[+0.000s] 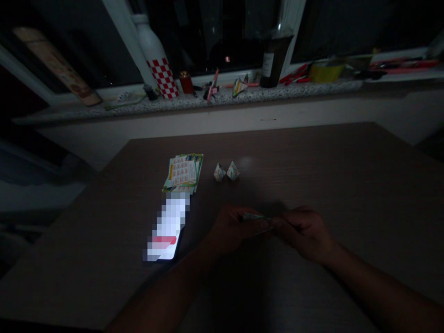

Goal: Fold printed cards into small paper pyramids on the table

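So both hands are busy here: the left hand (234, 228) and the right hand (305, 232) are each pinching a small folded piece of thin white-and-green printed paper (252, 216), grips nearly touching, thumbs on top. The piece sits right between them, just over the brown wood-grain surface (354, 185). My guess is it's super light, a bit springy along the creases, not very slippery, and easy to crumple or tear, so I'd hold it by the folded edges with fingertips and go easy on the squeeze. Ahead of the left grip are two little pointed folded-paper shapes, a left one (219, 173) and a right one (233, 171), and those look like they'd squash easily too. Farther left is a loose stack of printed green-and-white paper sheets (182, 172), with a dark-edged phone with a lit screen (169, 226) nearer, left of the left grip. Hard to make out: fingers cover most of the paper, so can't tell its full shape, and the undersides of both grips are lost in shadow. Phone screen's mostly pixelated, and both forearms run out of frame.
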{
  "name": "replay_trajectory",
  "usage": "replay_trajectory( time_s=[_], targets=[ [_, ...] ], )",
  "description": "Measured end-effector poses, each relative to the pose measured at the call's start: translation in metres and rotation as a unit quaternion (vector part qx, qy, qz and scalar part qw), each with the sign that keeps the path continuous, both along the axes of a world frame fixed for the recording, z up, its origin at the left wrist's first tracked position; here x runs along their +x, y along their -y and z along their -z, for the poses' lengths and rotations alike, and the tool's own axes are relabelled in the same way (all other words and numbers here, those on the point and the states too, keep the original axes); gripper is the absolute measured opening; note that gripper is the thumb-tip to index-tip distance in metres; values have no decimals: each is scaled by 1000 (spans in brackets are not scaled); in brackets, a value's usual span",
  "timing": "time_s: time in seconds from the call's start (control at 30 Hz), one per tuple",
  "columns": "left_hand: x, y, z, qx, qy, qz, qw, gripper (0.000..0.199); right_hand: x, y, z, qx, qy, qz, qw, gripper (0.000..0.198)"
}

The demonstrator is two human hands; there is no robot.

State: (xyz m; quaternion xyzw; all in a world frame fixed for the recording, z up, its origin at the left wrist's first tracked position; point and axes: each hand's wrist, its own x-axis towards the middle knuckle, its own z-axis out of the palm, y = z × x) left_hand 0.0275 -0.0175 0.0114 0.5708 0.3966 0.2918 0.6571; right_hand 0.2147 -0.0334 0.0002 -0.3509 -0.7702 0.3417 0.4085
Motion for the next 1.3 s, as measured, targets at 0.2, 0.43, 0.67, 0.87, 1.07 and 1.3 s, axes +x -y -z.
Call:
replay_trajectory(
  time_s=[0.2, 0.43, 0.67, 0.87, 1.07, 1.3],
  targets=[
    [-4, -4, 0, 21, -33, 14, 999, 25, 1, 0, 3, -64, -20, -34, 997, 42],
    [-9, -3, -10, 201, -80, 55, 975, 11, 1, -1, 1, -18, 33, -84, 996, 42],
    [-13, -3, -12, 367, -104, 19, 924, 8, 12, -4, -6, 117, 74, 9, 990, 11],
    [-11, 0, -8, 491, -141, 2, 860, 7, 8, 2, -7, 163, 33, 39, 985, 15],
    [-8, 2, -8, 548, -158, 12, 821, 6, 4, 3, -7, 177, 45, 49, 982, 13],
    [-6, 4, -8, 556, -178, 13, 812, 7, 6, 4, -8, 182, 70, 39, 980, 12]
  ],
)
